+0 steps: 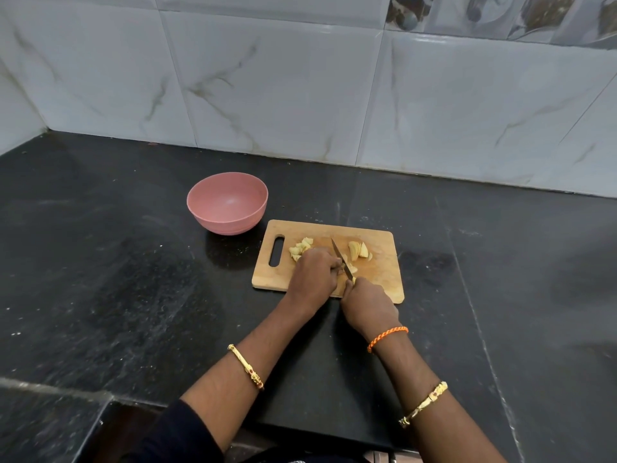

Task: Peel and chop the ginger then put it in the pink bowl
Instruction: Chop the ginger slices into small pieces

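Head view: wooden cutting board (pixel 377 279) on black counter (pixel 100 279), just at 4 o'clock of empty pink bowl (pixel 228 202). Left hand (pixel 315 270) curled over ginger piece (pixel 351 269) at board centre, fingers bent, holding it down. Right hand (pixel 367 304) wrapped round knife (pixel 340 259) handle, blade pointing to 11 o'clock, edge beside left fingers. Chopped ginger (pixel 300 248) heaped at 10 o'clock of left hand; sliced ginger (pixel 360 250) at 1 o'clock of blade.
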